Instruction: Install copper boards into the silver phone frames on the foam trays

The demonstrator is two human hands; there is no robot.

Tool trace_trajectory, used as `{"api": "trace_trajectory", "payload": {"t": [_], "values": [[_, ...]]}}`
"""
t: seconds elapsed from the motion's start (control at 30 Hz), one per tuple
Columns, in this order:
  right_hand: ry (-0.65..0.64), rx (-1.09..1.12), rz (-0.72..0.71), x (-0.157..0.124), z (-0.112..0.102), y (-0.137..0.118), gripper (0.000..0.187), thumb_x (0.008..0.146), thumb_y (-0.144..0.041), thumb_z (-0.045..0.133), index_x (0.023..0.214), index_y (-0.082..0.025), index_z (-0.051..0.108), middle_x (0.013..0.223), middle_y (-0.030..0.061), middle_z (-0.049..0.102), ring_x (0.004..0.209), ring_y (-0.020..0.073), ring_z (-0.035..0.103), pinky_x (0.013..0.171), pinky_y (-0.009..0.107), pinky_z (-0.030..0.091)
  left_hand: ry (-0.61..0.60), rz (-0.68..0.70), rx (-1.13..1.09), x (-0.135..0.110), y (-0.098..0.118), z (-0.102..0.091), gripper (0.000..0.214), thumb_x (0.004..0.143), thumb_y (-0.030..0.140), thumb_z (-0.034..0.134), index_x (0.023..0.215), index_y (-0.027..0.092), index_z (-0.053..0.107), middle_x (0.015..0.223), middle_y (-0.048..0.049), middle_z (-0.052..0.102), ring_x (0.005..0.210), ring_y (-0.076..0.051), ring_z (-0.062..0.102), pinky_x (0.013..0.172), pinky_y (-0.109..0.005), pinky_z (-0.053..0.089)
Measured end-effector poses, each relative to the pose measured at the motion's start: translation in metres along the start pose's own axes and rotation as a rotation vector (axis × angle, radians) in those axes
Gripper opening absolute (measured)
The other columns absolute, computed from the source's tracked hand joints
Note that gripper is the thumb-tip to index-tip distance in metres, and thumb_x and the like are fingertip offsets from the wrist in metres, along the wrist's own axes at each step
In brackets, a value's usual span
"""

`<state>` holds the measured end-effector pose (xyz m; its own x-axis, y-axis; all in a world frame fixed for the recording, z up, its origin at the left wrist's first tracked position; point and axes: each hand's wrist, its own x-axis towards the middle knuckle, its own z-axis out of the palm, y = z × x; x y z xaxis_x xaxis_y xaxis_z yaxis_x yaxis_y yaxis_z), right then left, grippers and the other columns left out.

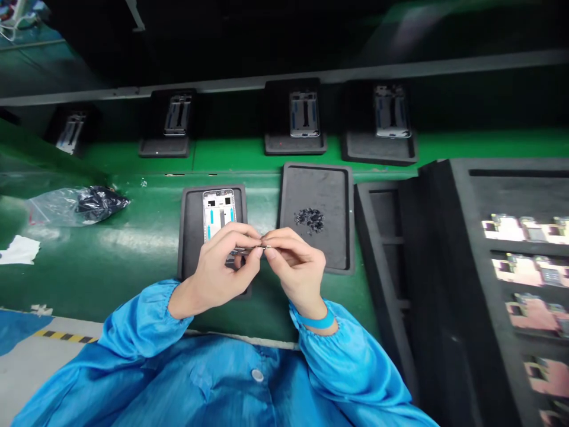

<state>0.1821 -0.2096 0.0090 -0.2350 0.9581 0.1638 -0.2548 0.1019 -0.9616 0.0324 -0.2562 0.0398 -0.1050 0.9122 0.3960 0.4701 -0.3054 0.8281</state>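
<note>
Left hand and right hand pinch close together.

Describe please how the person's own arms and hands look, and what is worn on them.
The left hand and right hand are bare, without gloves. Each arm is in a glossy blue smock sleeve, the left sleeve and right sleeve, gathered at elastic cuffs. A blue wrist strap circles the right wrist.
</note>
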Motion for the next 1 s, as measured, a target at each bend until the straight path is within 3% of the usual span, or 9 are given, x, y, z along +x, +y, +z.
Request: {"api": "trace_trajectory", "payload": {"t": [0.2, 0.33, 0.43, 0.57, 0.63, 0.8, 1.0], "values": [[0.021, -0.087, -0.059, -0.002, 0.001, -0.003, 0.005, 0.085, -0.021, 0.079, 0.085, -0.025, 0.081, 0.085, 0.0051, 0.077, 0.076, 0.0175, 0.072, 0.066, 0.03, 0.062, -0.011, 0.082, -0.015, -0.003, 0.003, 0.002, 0.011, 0.094, 0.009, 0.066, 0.099, 0.019, 0.064, 0.106, -0.0096, 0.071, 0.089, -0.016, 0.07, 0.059, -0.021, 0.053], [0.015, -0.067, -0.051, -0.003, 0.002, -0.003, 0.004, 0.085, -0.022, 0.078, 0.084, -0.026, 0.08, 0.084, 0.0044, 0.076, 0.078, 0.0186, 0.072, 0.071, 0.034, 0.062, -0.056, 0.104, -0.049, -0.003, 0.003, 0.001, 0.013, 0.096, 0.008, 0.063, 0.101, 0.019, 0.062, 0.11, -0.0097, 0.069, 0.087, -0.014, 0.068, 0.069, -0.025, 0.057], [0.0, -0.015, -0.002, -0.003, 0.002, -0.001, 0.004, 0.086, -0.026, 0.078, 0.082, -0.025, 0.079, 0.083, 0.0046, 0.076, 0.079, 0.0189, 0.071, 0.075, 0.036, 0.062, -0.083, -0.061, -0.165, -0.004, 0.004, 0.0, 0.008, 0.098, 0.012, 0.063, 0.098, 0.02, 0.062, 0.114, -0.0084, 0.067, 0.092, -0.015, 0.069, 0.077, -0.028, 0.058], [-0.042, 0.08, 0.067, -0.004, 0.0, 0.003, 0.01, 0.084, -0.032, 0.082, 0.089, -0.025, 0.08, 0.089, 0.0061, 0.075, 0.085, 0.021, 0.072, 0.078, 0.039, 0.062, -0.122, -0.484, -0.58, -0.003, 0.005, 0.001, 0.011, 0.103, 0.028, 0.06, 0.096, 0.02, 0.059, 0.123, -0.0065, 0.06, 0.069, -0.008, 0.063, 0.059, -0.024, 0.053], [-0.071, 0.123, 0.087, -0.005, 0.0, 0.005, 0.018, 0.081, -0.031, 0.085, 0.098, -0.026, 0.081, 0.099, 0.0075, 0.074, 0.09, 0.0222, 0.072, 0.077, 0.04, 0.063, -0.097, -0.612, -0.718, 0.0, 0.006, 0.002, 0.016, 0.1, 0.034, 0.064, 0.096, 0.02, 0.057, 0.124, -0.0062, 0.058, 0.066, -0.007, 0.063, 0.054, -0.023, 0.052], [-0.119, 0.192, 0.178, -0.005, 0.0, 0.008, 0.024, 0.082, -0.036, 0.085, 0.101, -0.023, 0.081, 0.11, 0.0102, 0.072, 0.085, 0.0199, 0.069, 0.072, 0.036, 0.063, -0.03, -0.685, -0.749, 0.01, 0.006, 0.007, 0.032, 0.089, 0.038, 0.078, 0.1, 0.022, 0.053, 0.128, -0.0074, 0.061, 0.063, -0.006, 0.061, 0.051, -0.02, 0.052], [-0.173, 0.371, 0.308, -0.004, 0.0, 0.013, 0.046, 0.073, -0.052, 0.089, 0.107, -0.023, 0.081, 0.122, 0.0098, 0.069, 0.056, 0.0098, 0.058, 0.06, 0.035, 0.061, -0.007, -0.733, -0.789, 0.013, 0.014, 0.015, 0.063, 0.08, 0.038, 0.086, 0.13, 0.026, 0.05, 0.135, -0.0129, 0.064, 0.07, -0.011, 0.065, 0.051, -0.02, 0.055]]}}
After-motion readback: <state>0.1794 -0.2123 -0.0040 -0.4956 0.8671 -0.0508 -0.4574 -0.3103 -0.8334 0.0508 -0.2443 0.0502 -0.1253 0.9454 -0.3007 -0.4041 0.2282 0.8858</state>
